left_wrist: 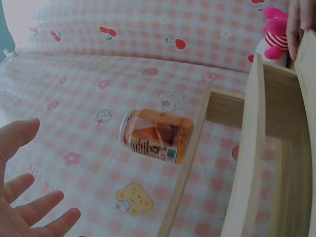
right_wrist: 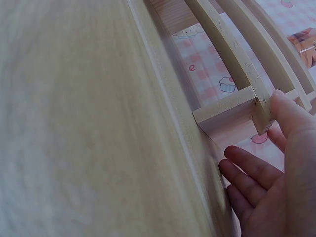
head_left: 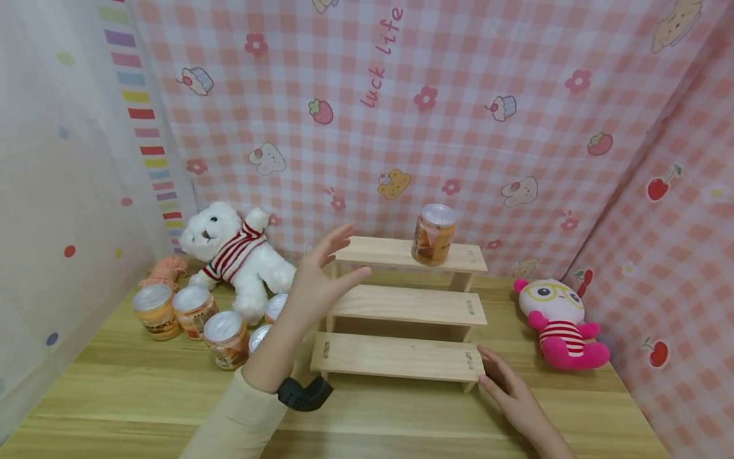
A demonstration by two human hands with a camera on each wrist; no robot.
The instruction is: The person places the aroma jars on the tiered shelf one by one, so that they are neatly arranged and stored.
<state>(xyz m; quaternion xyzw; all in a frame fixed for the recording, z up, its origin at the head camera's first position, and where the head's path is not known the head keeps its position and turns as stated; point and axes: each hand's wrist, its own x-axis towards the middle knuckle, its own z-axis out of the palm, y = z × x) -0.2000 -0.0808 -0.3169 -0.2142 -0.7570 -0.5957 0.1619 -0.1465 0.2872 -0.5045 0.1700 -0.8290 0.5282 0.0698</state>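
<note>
A three-step wooden display stand (head_left: 395, 355) stands on the table. One can with an orange label and clear lid (head_left: 434, 236) is upright on its top step, toward the right end. My left hand (head_left: 323, 280) is raised at the stand's left side, thumb and fingers spread apart with nothing between them. In the left wrist view, a gap shows between those fingers (left_wrist: 39, 205) and the can. Low on the right, my right hand (head_left: 513, 395) holds the end of the bottom step, the thumb at its front corner and the index finger behind it.
Several similar cans (head_left: 226, 341) are grouped at left, some partly hidden by my left forearm. Behind them are a white teddy bear (head_left: 246, 261) and a small pink toy (head_left: 165, 273). A pink-and-white plush doll (head_left: 564, 325) sits at right. Checked cloth (head_left: 367, 146) hangs behind.
</note>
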